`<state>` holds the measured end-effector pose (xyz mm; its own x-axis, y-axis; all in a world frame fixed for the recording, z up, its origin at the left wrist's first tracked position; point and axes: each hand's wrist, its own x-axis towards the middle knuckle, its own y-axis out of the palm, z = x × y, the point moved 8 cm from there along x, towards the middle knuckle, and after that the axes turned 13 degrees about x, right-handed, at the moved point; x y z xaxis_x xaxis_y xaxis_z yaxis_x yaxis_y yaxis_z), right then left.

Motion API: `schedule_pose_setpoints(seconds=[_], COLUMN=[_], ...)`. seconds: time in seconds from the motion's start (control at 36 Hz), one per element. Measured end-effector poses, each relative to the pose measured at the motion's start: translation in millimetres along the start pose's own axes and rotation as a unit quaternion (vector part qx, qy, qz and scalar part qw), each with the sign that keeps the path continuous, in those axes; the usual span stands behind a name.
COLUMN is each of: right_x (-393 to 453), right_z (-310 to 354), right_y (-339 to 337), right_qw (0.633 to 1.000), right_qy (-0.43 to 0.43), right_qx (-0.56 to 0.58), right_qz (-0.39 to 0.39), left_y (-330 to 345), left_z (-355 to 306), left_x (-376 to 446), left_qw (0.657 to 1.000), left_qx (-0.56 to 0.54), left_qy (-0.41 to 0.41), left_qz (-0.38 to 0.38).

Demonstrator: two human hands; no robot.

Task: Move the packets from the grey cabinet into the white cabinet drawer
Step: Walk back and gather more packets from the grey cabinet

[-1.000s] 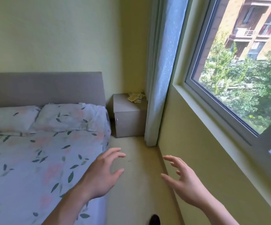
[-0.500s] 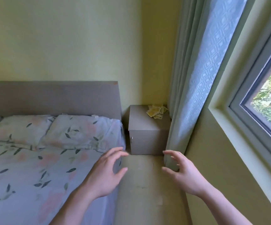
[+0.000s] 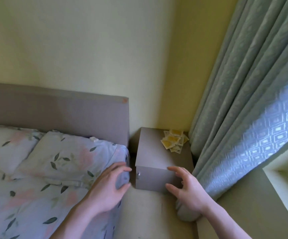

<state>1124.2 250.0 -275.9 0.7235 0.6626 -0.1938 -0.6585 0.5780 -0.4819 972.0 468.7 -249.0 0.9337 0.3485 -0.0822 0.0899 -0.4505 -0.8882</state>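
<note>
A small grey cabinet [image 3: 154,152] stands in the corner between the bed and the curtain. Several yellow packets [image 3: 173,140] lie in a loose pile on its top, at the back right. My left hand [image 3: 108,187] is held out in front of the cabinet's left side, fingers spread and slightly bent, holding nothing. My right hand [image 3: 186,188] hovers before the cabinet's front right, fingers spread, also holding nothing. Neither hand touches the packets. A small metal knob [image 3: 138,174] shows on the cabinet front. No white cabinet is in view.
A bed with floral pillows [image 3: 67,157] and a grey headboard [image 3: 62,114] fills the left. A long green curtain [image 3: 243,104] hangs at the right, touching the cabinet's side. A narrow strip of floor [image 3: 146,214] runs between bed and wall.
The view has moved closer to the grey cabinet and turned left, so the window is nearly out of view. Both hands now reach nearer to the cabinet front.
</note>
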Motion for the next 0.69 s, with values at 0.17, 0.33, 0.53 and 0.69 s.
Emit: schedule_pose_setpoints(seconds=[0.17, 0.33, 0.53, 0.69], right_x=[75.9, 164.9, 290.8, 398.4], right_z=[-31.0, -69.2, -129.0, -165.9], right_y=[-43.2, -77.7, -113.0, -134.0], right_qw=[0.998, 0.994, 0.985, 0.98], right_qy=[0.045, 0.098, 0.166, 0.19], right_qx=[0.009, 0.011, 0.037, 0.059], right_qz=[-0.037, -0.042, -0.019, -0.006], left_y=[6.7, 34.0, 67.8, 100.7], left_z=[-5.6, -10.0, 4.1, 27.9], left_x=[118.8, 218.1, 332.1, 417.5], left_qw=[0.999, 0.996, 0.995, 0.994], left_qx=[0.01, 0.01, 0.019, 0.03], left_qy=[0.035, 0.044, 0.013, -0.009], left_qz=[0.04, 0.08, 0.098, 0.109])
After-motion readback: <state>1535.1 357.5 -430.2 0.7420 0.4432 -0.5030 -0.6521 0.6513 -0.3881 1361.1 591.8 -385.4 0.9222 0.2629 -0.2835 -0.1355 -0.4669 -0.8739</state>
